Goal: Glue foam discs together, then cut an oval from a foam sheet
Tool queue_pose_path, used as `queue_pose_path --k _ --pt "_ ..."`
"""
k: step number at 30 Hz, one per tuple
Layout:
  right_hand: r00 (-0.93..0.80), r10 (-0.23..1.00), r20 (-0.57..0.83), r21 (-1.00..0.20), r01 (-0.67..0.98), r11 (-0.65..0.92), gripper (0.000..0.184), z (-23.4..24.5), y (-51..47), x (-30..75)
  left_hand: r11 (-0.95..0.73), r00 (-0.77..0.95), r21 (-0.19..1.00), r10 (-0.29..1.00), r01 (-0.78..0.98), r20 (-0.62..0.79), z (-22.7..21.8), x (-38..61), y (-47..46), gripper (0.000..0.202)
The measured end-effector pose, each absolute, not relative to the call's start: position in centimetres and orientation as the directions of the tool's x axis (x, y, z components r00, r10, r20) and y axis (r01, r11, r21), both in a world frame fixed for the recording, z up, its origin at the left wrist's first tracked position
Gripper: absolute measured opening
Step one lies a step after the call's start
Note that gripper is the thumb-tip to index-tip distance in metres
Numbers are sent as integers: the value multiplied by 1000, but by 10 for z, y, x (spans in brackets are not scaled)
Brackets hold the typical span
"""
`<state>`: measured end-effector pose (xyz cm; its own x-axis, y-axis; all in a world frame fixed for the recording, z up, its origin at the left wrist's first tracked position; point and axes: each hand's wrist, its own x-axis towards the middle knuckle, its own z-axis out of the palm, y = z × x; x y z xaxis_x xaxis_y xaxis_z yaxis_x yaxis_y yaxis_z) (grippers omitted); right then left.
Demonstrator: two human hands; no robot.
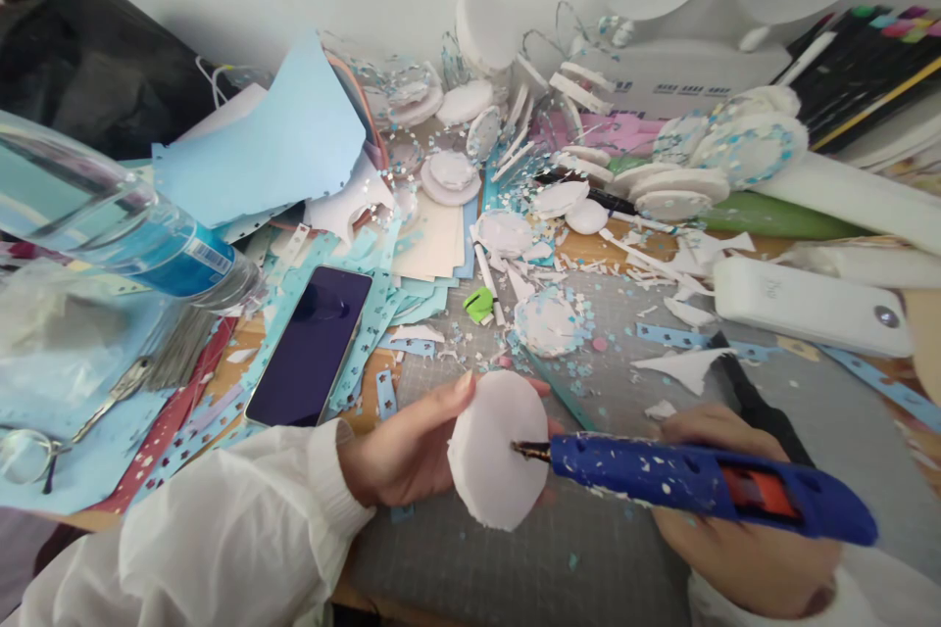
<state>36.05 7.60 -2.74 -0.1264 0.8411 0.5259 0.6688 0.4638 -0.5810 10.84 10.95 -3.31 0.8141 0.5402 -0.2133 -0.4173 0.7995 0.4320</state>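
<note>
My left hand point(412, 451) grips a round white foam disc point(496, 480) by its edge, its flat face tilted toward me. In my right hand point(735, 529) is a blue hot glue gun point(647, 475), speckled with white bits and fitted with an orange-red part. Its metal nozzle points left and appears to touch the disc near the middle. Just beyond the disc lies another white disc point(551, 320) edged with small blue and silver star confetti. Both hands are above a grey cutting mat point(441, 568). The fingers behind the disc are mostly hidden.
A dark phone point(313, 343), a water bottle point(169, 245) and scissors point(110, 402) lie to the left. Confetti-trimmed discs crowd the back, with paper scraps around. A white device point(809, 306) and a black strap-like item point(750, 392) are at right.
</note>
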Motion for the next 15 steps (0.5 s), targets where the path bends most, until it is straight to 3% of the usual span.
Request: queue_pose_path --k 15 --pt "-118 863 491 -632 633 446 16 -29 75 365 783 792 460 563 -419 -238 -30 108 109 60"
